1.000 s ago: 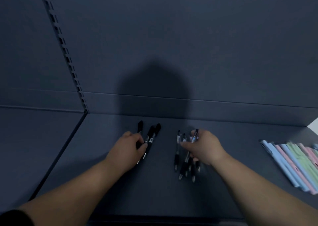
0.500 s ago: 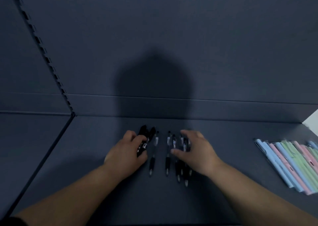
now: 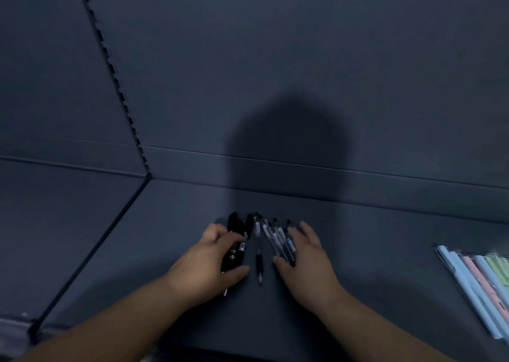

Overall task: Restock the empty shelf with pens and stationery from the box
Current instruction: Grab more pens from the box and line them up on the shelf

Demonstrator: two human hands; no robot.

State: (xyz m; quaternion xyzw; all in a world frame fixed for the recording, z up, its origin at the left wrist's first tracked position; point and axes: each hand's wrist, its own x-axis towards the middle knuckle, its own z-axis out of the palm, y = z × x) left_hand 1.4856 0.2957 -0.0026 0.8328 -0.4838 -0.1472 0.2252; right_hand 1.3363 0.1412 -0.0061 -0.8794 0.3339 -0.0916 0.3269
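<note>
On the shelf (image 3: 385, 237), left hand (image 3: 212, 259) grips black pens (image 3: 237, 224) (bunched); right hand (image 3: 305, 257) rests flat on clear pens (image 3: 273, 232).

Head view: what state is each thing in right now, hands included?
Left hand: curled round the bundle of solid black pens, gripping it.
Right hand: fingers straight, pressed against the fanned clear-barrelled pens.
Single clear-barrelled pen: lying flat between the hands.
Pastel blue, pink and green pens: lying side by side at the right, untouched.
Dark grey shelf: partly stocked.
</note>
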